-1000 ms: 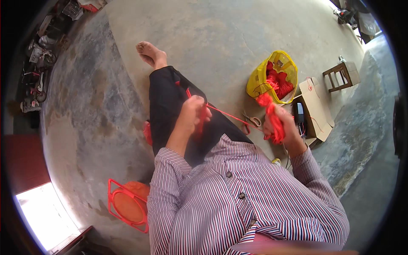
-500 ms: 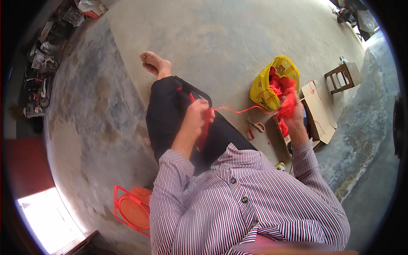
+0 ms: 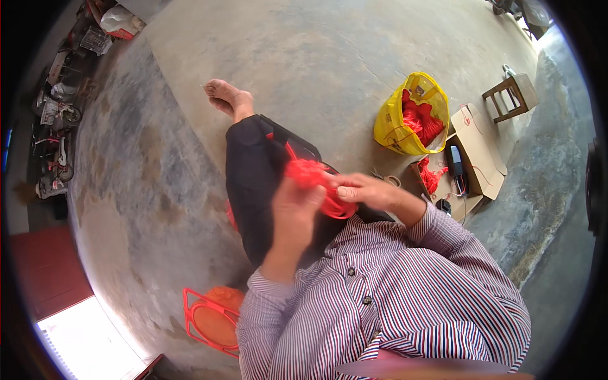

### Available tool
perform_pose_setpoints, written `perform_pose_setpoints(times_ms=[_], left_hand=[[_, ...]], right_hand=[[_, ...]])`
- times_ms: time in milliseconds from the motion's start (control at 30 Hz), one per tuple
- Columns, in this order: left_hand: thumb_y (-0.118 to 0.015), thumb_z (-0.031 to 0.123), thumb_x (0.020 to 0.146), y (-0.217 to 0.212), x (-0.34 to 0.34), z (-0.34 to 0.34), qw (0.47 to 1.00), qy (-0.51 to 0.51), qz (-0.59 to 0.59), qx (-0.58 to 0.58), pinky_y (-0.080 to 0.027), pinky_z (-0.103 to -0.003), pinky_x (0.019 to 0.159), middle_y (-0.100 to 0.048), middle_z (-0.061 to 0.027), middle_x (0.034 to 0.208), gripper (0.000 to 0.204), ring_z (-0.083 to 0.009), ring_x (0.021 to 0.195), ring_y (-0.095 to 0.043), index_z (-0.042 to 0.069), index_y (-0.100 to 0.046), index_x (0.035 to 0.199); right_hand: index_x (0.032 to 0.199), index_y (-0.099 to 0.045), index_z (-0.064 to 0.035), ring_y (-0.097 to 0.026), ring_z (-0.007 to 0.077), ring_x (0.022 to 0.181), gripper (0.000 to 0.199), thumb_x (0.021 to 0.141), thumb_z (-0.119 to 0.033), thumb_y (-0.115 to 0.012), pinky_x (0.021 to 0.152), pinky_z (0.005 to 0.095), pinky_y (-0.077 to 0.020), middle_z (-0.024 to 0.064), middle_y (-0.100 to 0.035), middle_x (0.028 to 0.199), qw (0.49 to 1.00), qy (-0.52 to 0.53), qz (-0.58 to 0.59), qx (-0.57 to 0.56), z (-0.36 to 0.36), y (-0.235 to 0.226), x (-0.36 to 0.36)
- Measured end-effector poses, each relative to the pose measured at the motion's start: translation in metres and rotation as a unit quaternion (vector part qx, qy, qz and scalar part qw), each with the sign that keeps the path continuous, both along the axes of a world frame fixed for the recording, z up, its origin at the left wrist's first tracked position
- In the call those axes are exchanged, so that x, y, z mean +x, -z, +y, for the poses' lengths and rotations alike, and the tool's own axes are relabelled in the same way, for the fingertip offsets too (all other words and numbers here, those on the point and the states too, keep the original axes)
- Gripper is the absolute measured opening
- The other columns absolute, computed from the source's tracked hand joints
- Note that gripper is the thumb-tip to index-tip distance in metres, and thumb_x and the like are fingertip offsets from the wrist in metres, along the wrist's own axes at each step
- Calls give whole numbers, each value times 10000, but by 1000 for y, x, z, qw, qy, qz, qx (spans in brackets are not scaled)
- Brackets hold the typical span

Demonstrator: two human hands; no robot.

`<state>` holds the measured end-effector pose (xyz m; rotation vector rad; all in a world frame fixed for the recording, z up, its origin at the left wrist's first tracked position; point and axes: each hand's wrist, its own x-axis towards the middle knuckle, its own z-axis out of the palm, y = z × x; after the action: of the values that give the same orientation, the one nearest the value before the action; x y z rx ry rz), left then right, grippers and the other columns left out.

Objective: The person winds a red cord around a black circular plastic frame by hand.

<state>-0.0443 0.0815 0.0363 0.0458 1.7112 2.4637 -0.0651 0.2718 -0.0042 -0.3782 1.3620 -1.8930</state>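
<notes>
A bundle of red cord point(image 3: 306, 171) is above my lap, its loops hanging toward the right. My left hand point(image 3: 297, 206) is closed around it, slightly blurred. Against the bundle's right side, my right hand point(image 3: 367, 190) pinches the red loops between thumb and fingers. Farther out, beyond my right arm, a yellow bag point(image 3: 394, 130) stands on the floor with more red cord point(image 3: 423, 120) in it. A pair of scissors point(image 3: 392, 180) lies on the floor, partly hidden behind my right hand.
An opened cardboard box point(image 3: 484, 158) holds red cord point(image 3: 432, 176) and a dark handheld device point(image 3: 455, 158). Beyond it stands a small wooden stool point(image 3: 518, 95). A red-framed seat point(image 3: 212, 320) is at the lower left. Toy vehicles and clutter point(image 3: 60, 120) line the left wall.
My right hand has come left from beside the yellow bag with the red bundle, meeting my left hand over my lap. The strand stretched between the hands no longer shows.
</notes>
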Motion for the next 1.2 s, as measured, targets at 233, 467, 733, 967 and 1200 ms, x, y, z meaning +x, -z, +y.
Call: perform_pose_setpoints(times_ms=[233,467,733,967,1200], left_hand=[[-634,-74,707,19,-73,-26,737,-62,344,-579,-498,-343,788,-569,-91,932,260,-262,885,-587,44,-696,931],[-694,29,739,53,-70,-6,864,-28,121,-488,-489,-387,872,-633,-131,1059,302,-324,975,-608,32,-614,1030],[-734,35,757,56,-36,2,907,-15,123,-403,-514,-300,768,-612,-93,1037,292,-180,880,-628,-4,-634,1028],[-693,19,839,84,-34,11,945,-31,78,-316,-500,-231,669,-625,-29,835,280,-79,728,-589,-9,-605,1103],[-660,13,859,100,-36,9,934,-16,91,-346,-499,-246,660,-628,-47,828,280,-93,707,-588,-23,-589,1127]], right_hand=[[1121,-677,-60,-525,118,712,287,864,-187,-658,634,256,-439,11,-581,833,962,166,136,168,20,24,-71],[1085,-676,-60,-611,287,1036,373,769,-246,-748,905,385,-492,122,-561,1224,853,115,319,398,-16,25,-73],[884,-578,-36,-618,315,1042,224,818,-196,-720,854,418,-505,204,-545,1294,951,272,137,-49,42,-45,-31],[1092,-494,8,-644,182,816,567,833,-437,-731,717,291,-523,108,-636,896,973,-30,-118,-194,22,-100,64],[958,-451,-12,-505,139,649,525,816,-410,-763,531,246,-384,80,-534,787,951,-25,-192,-242,-8,-141,80]])
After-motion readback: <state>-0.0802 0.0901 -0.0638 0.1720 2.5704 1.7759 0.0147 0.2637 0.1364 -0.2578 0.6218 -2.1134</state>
